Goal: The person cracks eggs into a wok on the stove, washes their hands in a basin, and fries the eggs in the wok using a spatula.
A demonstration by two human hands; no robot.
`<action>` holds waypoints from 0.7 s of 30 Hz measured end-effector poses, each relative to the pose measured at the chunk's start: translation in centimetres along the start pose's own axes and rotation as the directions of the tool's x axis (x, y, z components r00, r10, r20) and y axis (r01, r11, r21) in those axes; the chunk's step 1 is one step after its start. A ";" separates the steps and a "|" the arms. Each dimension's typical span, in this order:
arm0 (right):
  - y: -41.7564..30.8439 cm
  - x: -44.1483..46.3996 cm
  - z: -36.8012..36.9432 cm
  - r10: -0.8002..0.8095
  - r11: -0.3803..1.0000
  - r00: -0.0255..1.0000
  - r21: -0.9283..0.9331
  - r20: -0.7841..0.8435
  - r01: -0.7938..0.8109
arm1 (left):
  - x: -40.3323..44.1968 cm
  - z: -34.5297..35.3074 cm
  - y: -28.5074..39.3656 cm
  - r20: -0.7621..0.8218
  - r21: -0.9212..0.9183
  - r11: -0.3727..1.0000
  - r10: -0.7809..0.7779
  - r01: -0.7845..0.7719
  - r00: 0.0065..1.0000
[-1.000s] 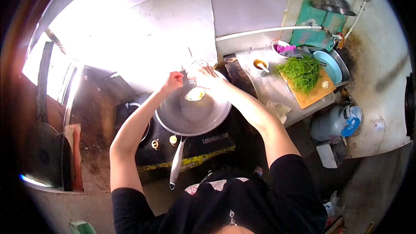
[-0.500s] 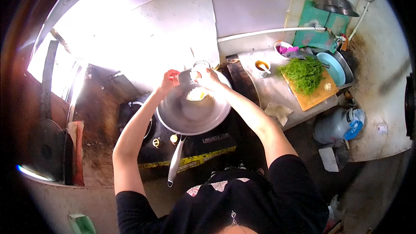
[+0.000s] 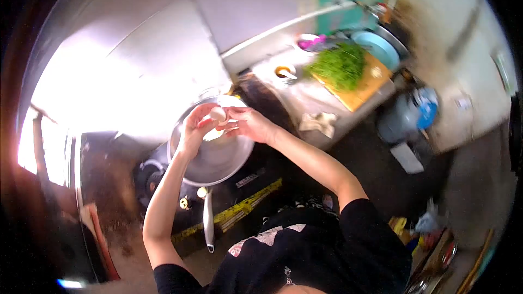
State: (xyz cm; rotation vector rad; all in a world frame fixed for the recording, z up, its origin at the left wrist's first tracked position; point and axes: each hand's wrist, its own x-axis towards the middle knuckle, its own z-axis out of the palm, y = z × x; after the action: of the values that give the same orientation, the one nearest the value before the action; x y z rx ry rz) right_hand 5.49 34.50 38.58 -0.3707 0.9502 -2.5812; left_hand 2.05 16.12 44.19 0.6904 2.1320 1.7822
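Over the grey frying pan (image 3: 215,171), both hands meet around a pale eggshell (image 3: 218,114). My left hand (image 3: 194,128) grips it from the left with curled fingers. From the right, the fingertips of my right hand (image 3: 251,124) close on the shell too; blur hides exactly how much each hand holds. Below the hands, egg (image 3: 211,135) lies in the pan, partly covered by the fingers. The pan sits on a black gas stove (image 3: 239,185), its handle (image 3: 208,223) pointing toward my body.
Right of the stove, a counter holds a cup of brown liquid (image 3: 284,72), a cloth (image 3: 318,124) and a cutting board (image 3: 357,98) bearing green herbs (image 3: 340,65). A light-blue basin (image 3: 376,48) is behind it. A gas cylinder (image 3: 400,117) stands below.
The camera view has turned, so pan and counter appear shifted left. My hands have come down closer over the pan's middle, and the eggshell now shows clearly between them.
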 end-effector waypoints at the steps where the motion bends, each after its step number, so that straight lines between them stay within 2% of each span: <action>1: -0.3 -1.7 -0.5 0.000 1.000 0.998 0.011 -0.056 0.001 | 0.1 1.9 0.5 -0.005 0.090 0.996 0.017 -0.017 1.000; 2: -0.9 -3.5 -1.0 -0.030 0.999 0.991 0.021 -0.131 0.033 | 0.7 4.4 1.5 0.026 0.177 0.983 0.050 -0.054 0.998; 4: -2.2 -8.4 -1.2 -0.151 0.982 0.952 -0.154 -0.267 0.113 | 0.9 10.8 3.6 0.119 0.240 0.964 0.093 -0.119 0.989; 6: -2.5 -14.1 -2.1 -0.217 0.959 0.852 -0.266 -0.477 0.095 | 1.0 16.0 0.6 0.317 0.195 0.974 0.049 -0.116 0.947; 7: -2.1 -17.0 -3.1 -0.313 0.929 0.778 -0.346 -0.545 0.132 | 1.4 18.1 -3.2 0.461 0.225 0.947 0.103 -0.228 0.881; 8: -1.7 -19.7 -4.5 -0.392 0.895 0.707 -0.423 -0.588 0.144 | 1.5 21.2 -3.7 0.519 0.223 0.935 0.127 -0.278 0.845; 9: -1.3 -22.1 -5.3 -0.304 0.948 0.672 -0.285 -0.675 0.143 | 1.5 24.2 -4.2 0.575 0.214 0.921 0.152 -0.326 0.804; 10: -0.1 -24.6 -7.5 -0.351 0.934 0.612 -0.219 -0.709 0.283 | -0.1 28.3 -2.1 0.555 0.193 0.932 0.155 -0.308 0.817; 11: -1.4 -28.6 -7.7 -0.272 0.953 0.532 -0.147 -0.802 0.266 | -0.6 31.4 -2.1 0.535 0.149 0.971 0.081 -0.188 0.841; 12: -1.7 -31.7 -9.4 -0.213 0.957 0.468 -0.087 -0.858 0.276 | -0.5 33.3 -2.4 0.567 0.273 0.939 0.018 -0.208 0.824; 13: -2.0 -35.2 -11.0 -0.184 0.921 0.361 -0.032 -0.914 0.388 | -0.6 34.8 -3.6 0.556 0.217 0.967 -0.006 -0.138 0.831; 14: -3.0 -38.6 -12.9 -0.182 0.900 0.257 -0.056 -0.949 0.433 | -0.8 35.9 -4.9 0.546 0.159 0.985 -0.031 -0.068 0.837; 15: -5.0 -42.0 -14.0 -0.259 0.873 0.108 -0.184 -0.960 0.451 | -1.1 36.7 -5.5 0.535 0.163 0.987 -0.074 -0.016 0.842; 16: -8.0 -46.0 -16.3 -0.163 0.961 0.049 -0.147 -0.985 0.235 | -1.7 37.3 -6.1 0.523 0.165 0.986 -0.121 0.039 0.844; 17: -9.2 -48.9 -19.1 -0.257 0.798 -0.107 -0.274 -0.960 0.538 | -2.1 37.1 -7.4 0.519 0.150 0.979 -0.197 0.139 0.832; 18: -11.7 -52.9 -22.8 -0.244 0.767 -0.148 -0.285 -0.958 0.576 | -2.4 36.8 -8.4 0.513 0.136 0.963 -0.270 0.233 0.815; 20: -17.1 -60.2 -29.1 -0.271 0.689 -0.302 -0.403 -0.914 0.603 | -4.5 37.1 -7.6 0.375 -0.012 0.853 -0.481 0.522 0.793; 21: -19.2 -62.9 -31.9 -0.222 0.601 -0.427 -0.468 -0.876 0.647 | -5.2 37.1 -7.5 0.368 -0.012 0.852 -0.483 0.523 0.794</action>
State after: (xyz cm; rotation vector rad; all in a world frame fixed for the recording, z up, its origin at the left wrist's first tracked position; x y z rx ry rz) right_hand 45.78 92.66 20.34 2.4072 0.5865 -3.4336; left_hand 23.57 43.69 28.90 0.3276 1.7406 1.3533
